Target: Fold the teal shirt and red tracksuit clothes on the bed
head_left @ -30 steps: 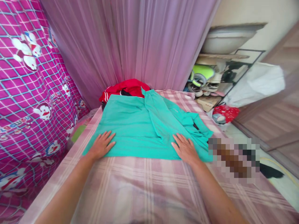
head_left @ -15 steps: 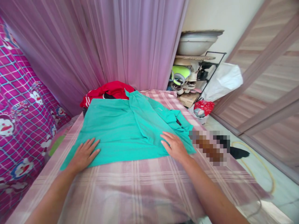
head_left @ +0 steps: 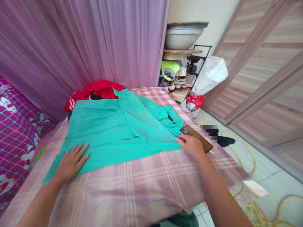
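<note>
A teal shirt (head_left: 99, 126) lies spread on the plaid bedsheet (head_left: 123, 186), one sleeve (head_left: 131, 110) folded over its body and its collar end toward the right. My left hand (head_left: 72, 160) rests flat on the shirt's near left part, fingers stretched out. At the near right corner, my right hand (head_left: 191, 145) has thumb and fingers closed on the shirt's edge. Just beyond that hand lies a brown phone (head_left: 201, 138) with a white cable plugged in, partly covered by the hand.
Behind the shirt is a bunched red garment (head_left: 99, 86) below a purple curtain (head_left: 106, 41). A shoe rack (head_left: 201, 66) with basins (head_left: 184, 37) on top stands at the back right. Yellow cord (head_left: 255, 214) lies on the tiled floor beside the bed.
My right hand has moved from lying open on the shirt to its near right corner, where the fingers have closed. My left hand stays flat. The view has shifted right.
</note>
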{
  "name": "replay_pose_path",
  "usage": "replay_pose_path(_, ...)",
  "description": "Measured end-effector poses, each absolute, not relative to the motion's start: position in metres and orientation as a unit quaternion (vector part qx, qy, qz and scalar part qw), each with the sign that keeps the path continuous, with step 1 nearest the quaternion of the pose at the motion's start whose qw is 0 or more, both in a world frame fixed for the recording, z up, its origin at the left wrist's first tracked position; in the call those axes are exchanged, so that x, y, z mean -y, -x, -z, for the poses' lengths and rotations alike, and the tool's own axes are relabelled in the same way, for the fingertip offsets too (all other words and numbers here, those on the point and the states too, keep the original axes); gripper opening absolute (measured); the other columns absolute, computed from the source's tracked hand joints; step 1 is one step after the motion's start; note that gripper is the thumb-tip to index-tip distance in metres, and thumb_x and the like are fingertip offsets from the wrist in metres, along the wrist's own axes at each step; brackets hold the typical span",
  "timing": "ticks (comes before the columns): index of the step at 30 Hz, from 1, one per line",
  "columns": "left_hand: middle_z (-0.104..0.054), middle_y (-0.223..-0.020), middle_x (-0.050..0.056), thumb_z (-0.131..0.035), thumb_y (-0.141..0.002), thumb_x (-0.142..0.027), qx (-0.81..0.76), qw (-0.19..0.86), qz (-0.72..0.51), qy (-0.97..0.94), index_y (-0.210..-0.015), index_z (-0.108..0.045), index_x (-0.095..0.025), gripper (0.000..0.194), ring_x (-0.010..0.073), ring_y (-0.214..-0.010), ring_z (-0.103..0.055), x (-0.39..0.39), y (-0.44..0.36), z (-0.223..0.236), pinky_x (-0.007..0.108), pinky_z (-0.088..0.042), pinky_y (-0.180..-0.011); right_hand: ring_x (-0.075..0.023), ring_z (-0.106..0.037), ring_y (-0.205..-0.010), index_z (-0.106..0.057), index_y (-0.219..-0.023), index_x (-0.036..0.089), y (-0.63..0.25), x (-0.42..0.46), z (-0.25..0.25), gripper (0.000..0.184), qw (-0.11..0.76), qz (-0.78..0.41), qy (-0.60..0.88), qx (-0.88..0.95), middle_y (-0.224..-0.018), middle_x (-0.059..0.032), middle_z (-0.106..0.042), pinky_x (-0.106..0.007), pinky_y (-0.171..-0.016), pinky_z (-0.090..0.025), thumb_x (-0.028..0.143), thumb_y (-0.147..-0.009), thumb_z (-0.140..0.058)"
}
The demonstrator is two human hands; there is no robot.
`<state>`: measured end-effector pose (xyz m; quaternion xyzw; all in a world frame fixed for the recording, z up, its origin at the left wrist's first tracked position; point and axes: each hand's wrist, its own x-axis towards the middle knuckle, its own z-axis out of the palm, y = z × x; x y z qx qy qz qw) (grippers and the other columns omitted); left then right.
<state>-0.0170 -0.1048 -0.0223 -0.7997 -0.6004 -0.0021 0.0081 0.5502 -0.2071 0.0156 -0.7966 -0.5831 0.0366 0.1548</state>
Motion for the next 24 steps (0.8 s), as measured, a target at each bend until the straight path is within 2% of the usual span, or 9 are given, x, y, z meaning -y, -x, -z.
replay_pose_path(2,-0.044,-0.153,0.005,-0.023,-0.092,-0.053,0.596,0.008,0.013,0.803,-0.147,-0.045,-0.027,0.064,0.0330,-0.144,-0.034,0.105,0.017,0.022,0.056,-0.031,-0.113,-0.0210,-0.069,-0.081,-0.074,-0.088,0.026,-0.551,0.209,-0.011,0.033,0.192,-0.052,0.775,0.600,-0.086,-0.0020,-0.076,-0.028,-0.066,-0.045,0.044,-0.091,-0.047)
replay_pose_path(5,-0.048,-0.151,0.004,-0.023,-0.091,-0.055,0.595,0.010,0.023,0.803,-0.145,-0.046,-0.029,0.064,0.0330,-0.144,-0.034,0.105,0.017,0.022,0.055,-0.032,-0.113,-0.0214,-0.069,-0.086,-0.072,-0.101,0.023,-0.550,0.202,-0.005,0.037,0.248,-0.025,0.764,0.595,-0.091,-0.0045,-0.076,-0.028,-0.072,-0.046,0.041,-0.094,-0.040)
replay_pose_path(7,-0.049,-0.150,0.006,-0.023,-0.092,-0.054,0.595,0.013,0.024,0.803,-0.144,-0.048,-0.027,0.064,0.0336,-0.143,-0.035,0.105,0.016,0.021,0.055,-0.032,-0.113,-0.0228,-0.069,-0.086,-0.071,-0.106,0.023,-0.548,0.196,-0.001,0.039,0.223,-0.002,0.782,0.582,-0.090,-0.0059,-0.076,-0.029,-0.072,-0.046,0.042,-0.095,-0.039)
replay_pose_path(9,-0.049,-0.149,0.007,-0.023,-0.092,-0.052,0.593,0.017,0.023,0.805,-0.143,-0.050,-0.028,0.062,0.0340,-0.143,-0.036,0.105,0.016,0.021,0.056,-0.033,-0.113,-0.0235,-0.069,-0.085,-0.072,-0.105,0.025,-0.545,0.192,0.001,0.037,0.160,0.010,0.799,0.579,-0.092,-0.0061,-0.076,-0.029,-0.069,-0.045,0.043,-0.096,-0.040)
replay_pose_path(12,-0.047,-0.151,0.009,-0.023,-0.093,-0.052,0.591,0.018,0.019,0.806,-0.144,-0.049,-0.025,0.064,0.0344,-0.143,-0.036,0.105,0.016,0.021,0.055,-0.033,-0.113,-0.0230,-0.067,-0.084,-0.071,-0.109,0.027,-0.539,0.192,0.003,0.035,0.095,0.027,0.811,0.577,-0.105,-0.0067,-0.073,-0.030,-0.067,-0.045,0.045,-0.096,-0.043)
replay_pose_path(16,-0.044,-0.154,0.005,-0.017,-0.093,-0.053,0.593,0.024,0.017,0.805,-0.146,-0.046,-0.025,0.066,0.0324,-0.144,-0.034,0.104,0.019,0.026,0.054,-0.031,-0.114,-0.0227,-0.065,-0.090,-0.066,-0.121,0.025,-0.533,0.196,-0.001,0.034,0.104,0.057,0.806,0.581,-0.110,-0.0082,-0.069,-0.030,-0.070,-0.045,0.036,-0.093,-0.049)
replay_pose_path(18,-0.042,-0.155,0.004,-0.017,-0.093,-0.053,0.595,0.029,0.016,0.803,-0.146,-0.045,-0.026,0.066,0.0311,-0.144,-0.034,0.104,0.020,0.028,0.053,-0.030,-0.114,-0.0221,-0.063,-0.092,-0.067,-0.119,0.023,-0.531,0.197,-0.005,0.032,0.141,0.081,0.786,0.597,-0.107,-0.0081,-0.069,-0.029,-0.073,-0.044,0.031,-0.093,-0.050)
replay_pose_path(21,-0.041,-0.155,0.007,-0.026,-0.092,-0.050,0.596,0.029,0.013,0.803,-0.146,-0.046,-0.024,0.064,0.0313,-0.143,-0.036,0.102,0.020,0.031,0.053,-0.032,-0.113,-0.0203,-0.062,-0.091,-0.070,-0.104,0.020,-0.526,0.195,-0.006,0.027,0.213,0.121,0.747,0.618,-0.099,-0.0072,-0.070,-0.028,-0.074,-0.041,0.029,-0.094,-0.047)
replay_pose_path(24,-0.047,-0.151,0.008,-0.035,-0.090,-0.047,0.594,0.028,0.019,0.804,-0.142,-0.051,-0.026,0.058,0.0319,-0.139,-0.042,0.099,0.022,0.029,0.054,-0.037,-0.109,-0.0186,-0.061,-0.082,-0.070,-0.087,0.021,-0.525,0.191,0.001,0.026,0.216,0.118,0.733,0.634,-0.086,-0.0053,-0.069,-0.027,-0.067,-0.037,0.030,-0.094,-0.048)
